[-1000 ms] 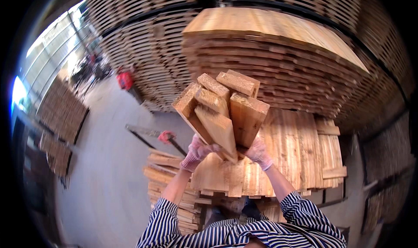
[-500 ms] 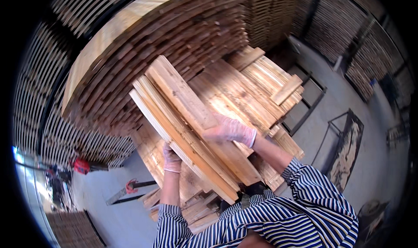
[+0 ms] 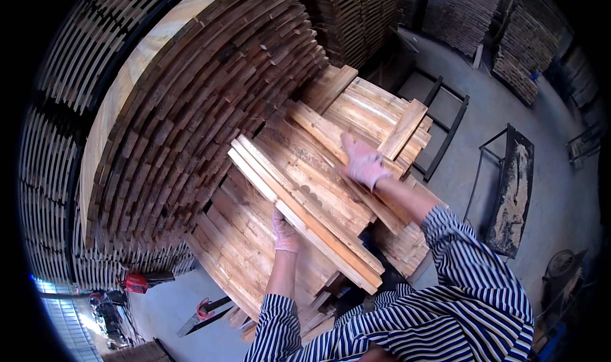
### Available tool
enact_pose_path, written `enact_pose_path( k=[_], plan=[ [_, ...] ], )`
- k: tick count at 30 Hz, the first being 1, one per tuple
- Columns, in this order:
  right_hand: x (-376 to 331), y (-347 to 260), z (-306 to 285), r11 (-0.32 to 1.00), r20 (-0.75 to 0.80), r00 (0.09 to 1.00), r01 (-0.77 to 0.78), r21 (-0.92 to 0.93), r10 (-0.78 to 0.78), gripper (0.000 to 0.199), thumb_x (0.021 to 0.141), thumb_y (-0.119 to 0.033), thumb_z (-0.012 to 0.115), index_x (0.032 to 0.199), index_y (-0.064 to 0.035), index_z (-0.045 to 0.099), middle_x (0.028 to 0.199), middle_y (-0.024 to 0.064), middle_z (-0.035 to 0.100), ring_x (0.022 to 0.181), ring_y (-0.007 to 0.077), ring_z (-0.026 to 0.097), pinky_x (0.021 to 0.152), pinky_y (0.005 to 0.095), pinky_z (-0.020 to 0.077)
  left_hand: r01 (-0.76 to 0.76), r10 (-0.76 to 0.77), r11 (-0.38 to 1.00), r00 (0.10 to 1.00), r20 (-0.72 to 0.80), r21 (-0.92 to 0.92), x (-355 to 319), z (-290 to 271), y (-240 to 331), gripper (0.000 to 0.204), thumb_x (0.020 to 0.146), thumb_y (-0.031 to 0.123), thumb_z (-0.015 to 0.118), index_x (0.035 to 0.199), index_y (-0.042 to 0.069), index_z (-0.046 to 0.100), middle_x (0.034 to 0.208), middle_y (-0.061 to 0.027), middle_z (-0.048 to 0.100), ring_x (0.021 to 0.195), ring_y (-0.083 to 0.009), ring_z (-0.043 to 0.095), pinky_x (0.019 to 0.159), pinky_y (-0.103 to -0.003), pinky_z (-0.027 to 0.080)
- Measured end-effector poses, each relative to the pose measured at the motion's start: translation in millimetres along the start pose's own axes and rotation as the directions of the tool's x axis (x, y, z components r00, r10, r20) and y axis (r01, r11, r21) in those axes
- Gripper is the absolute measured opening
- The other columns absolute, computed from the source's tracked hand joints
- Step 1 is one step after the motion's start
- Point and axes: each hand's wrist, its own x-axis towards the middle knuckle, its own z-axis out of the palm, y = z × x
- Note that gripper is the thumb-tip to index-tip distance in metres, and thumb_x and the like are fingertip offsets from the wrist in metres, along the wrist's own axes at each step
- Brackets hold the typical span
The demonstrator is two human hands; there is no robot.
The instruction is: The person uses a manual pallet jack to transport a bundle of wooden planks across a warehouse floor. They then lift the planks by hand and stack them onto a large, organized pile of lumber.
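Note:
My left hand (image 3: 286,233), in a pale pink glove, is closed around the left edge of a slim bundle of wooden boards (image 3: 304,210). Its fingertips are hidden under the wood. The bundle slants from the stack down toward my body. My right hand (image 3: 365,163), gloved the same way, grips a single wooden board (image 3: 320,130) to the right of the bundle. That board rests along the pile of pale planks (image 3: 289,151), roughly parallel to the bundle. Part of the right hand's grip is hidden from view.
A tall curved stack of boards (image 3: 191,117) rises at the far left. Two crosswise boards, one being a short plank (image 3: 405,128), lie over the pile's right part. A black metal frame (image 3: 450,130) and a dusty narrow bench (image 3: 511,193) stand on the floor at right.
My right hand has moved a board off the bundle and over to the right, onto the pile. The left hand keeps the thinner bundle, now appearing farther right in view.

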Motion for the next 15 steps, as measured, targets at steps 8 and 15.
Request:
enact_pose_path(
  k=[8, 15],
  plan=[
    [20.0, 27.0, -10.7, 0.988, -0.046, 0.997, 0.051, -0.148, -0.059, 0.091, 0.08, -0.032, 0.079, 0.159, -0.0239, 0.035, 0.121, 0.0223, 0.059, 0.118, 0.0383, 0.061, 0.092, 0.0494, 0.0543, -0.041, 0.07, 0.991, 0.971, -0.23, 0.128, 51.8, -14.8, -9.3, 0.063, 0.101, 0.05, 0.058, 0.141, 0.003, 0.056, 0.135, -0.016, 0.066, 0.124, -0.0317, 0.062, 0.111, -0.044, 0.048],
    [122.4, 104.1, -65.7, 0.973, -0.174, 0.969, 0.148, -0.176, -0.178, 0.072, 0.085, -0.033, 0.071, 0.152, -0.0254, 0.047, 0.12, 0.017, 0.061, 0.109, 0.0315, 0.061, 0.088, 0.0457, 0.0558, 0.084, -0.017, 0.98, 0.939, -0.345, 0.181, 59.6, 5.8, -16.7, 0.068, 0.097, 0.059, 0.054, 0.141, 0.008, 0.058, 0.137, -0.008, 0.064, 0.128, -0.0285, 0.057, 0.114, -0.042, 0.042]
  ],
)
